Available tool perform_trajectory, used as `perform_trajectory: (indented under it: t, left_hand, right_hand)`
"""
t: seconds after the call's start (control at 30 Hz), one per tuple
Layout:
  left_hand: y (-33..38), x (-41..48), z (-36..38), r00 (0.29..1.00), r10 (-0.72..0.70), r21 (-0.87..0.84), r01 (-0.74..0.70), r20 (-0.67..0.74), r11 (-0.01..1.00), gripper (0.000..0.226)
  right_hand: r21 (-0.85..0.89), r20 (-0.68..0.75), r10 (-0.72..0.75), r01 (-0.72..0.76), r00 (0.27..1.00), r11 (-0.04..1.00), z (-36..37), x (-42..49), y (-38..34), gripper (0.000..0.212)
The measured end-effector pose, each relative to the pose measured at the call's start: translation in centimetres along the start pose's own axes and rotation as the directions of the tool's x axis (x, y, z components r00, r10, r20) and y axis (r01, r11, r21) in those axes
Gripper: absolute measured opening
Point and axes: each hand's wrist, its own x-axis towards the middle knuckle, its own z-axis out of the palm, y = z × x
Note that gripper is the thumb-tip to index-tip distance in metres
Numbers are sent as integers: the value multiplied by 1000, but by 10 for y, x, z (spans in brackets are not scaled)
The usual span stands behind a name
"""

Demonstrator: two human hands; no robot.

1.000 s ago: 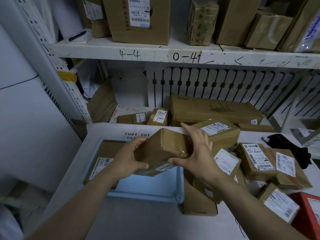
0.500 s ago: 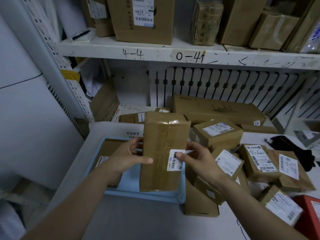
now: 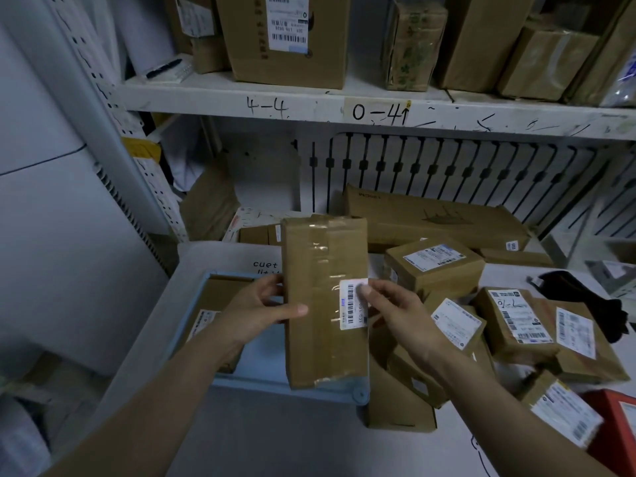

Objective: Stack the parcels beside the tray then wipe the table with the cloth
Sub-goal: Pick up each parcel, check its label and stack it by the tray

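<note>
- A person holds a brown upright parcel [image 3: 325, 301] on end at the centre of the frame, over the near right corner of a pale blue tray [image 3: 254, 385]. Whether its lower end rests on the rim cannot be told.
- The left hand [image 3: 256, 313] has its grip wrapped round the parcel's left edge, thumb across the front.
- The right hand [image 3: 395, 311] pinches the right edge, thumb pressed on a white barcode label [image 3: 351, 304].
- A second parcel [image 3: 210, 304] lies flat inside the tray, centre left.
- A loose heap of labelled parcels [image 3: 516, 325] covers the desk [image 3: 275, 438] right of the tray, tilted and overlapping.
- The black cloth [image 3: 581, 297] lies at the right edge, behind the heap, with no hand on it.
- The stacking step appears to be in hand and early; wiping looks far off.
- The next move likely calls for carrying the parcel clear of the tray and laying it flat beside it. Long and narrow, it could topple if left on end.
</note>
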Motion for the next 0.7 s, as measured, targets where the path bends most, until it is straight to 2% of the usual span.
perform_trajectory:
  t: [0.07, 0.13, 0.2, 0.27, 0.33, 0.37, 0.47, 0.57, 0.7]
  left_hand:
    - [-1, 2, 1, 994, 101, 115, -95, -50, 989, 88]
    - [-4, 1, 3, 956, 285, 266, -256, -75, 929, 78]
    - [-4, -1, 4, 843, 533, 505, -428, -76, 749, 69]
    - [-2, -4, 5, 701, 713, 712, -503, 3, 490, 66]
    - [-3, -4, 3, 617, 780, 807, -511, 105, 295, 66]
    - [-4, -4, 2, 605, 784, 828, -505, 139, 243, 67]
    - [-5, -6, 1, 615, 771, 862, -471, 168, 188, 69]
    - [-7, -7, 1, 632, 761, 880, -434, 146, 192, 76]
    - [-11, -6, -1, 619, 774, 897, -407, 131, 173, 82]
  right_hand:
    - [51, -20, 89, -88, 996, 995, -1, 3, -1, 39]
    - [165, -8, 174, -170, 985, 972, -2, 8, -1, 48]
    - [323, 54, 220, -225, 974, 919, -3, 9, -1, 50]
    - [483, 152, 246, -289, 957, 827, -4, 9, -2, 51]
    - [557, 236, 241, -335, 941, 760, -5, 6, -6, 46]
    - [570, 257, 229, -339, 939, 748, -5, 6, -7, 44]
    - [587, 226, 204, -301, 952, 752, -5, 8, -2, 51]
    - [585, 195, 169, -253, 966, 771, -5, 7, 2, 47]
    - [552, 170, 83, -164, 982, 818, -5, 8, 7, 65]
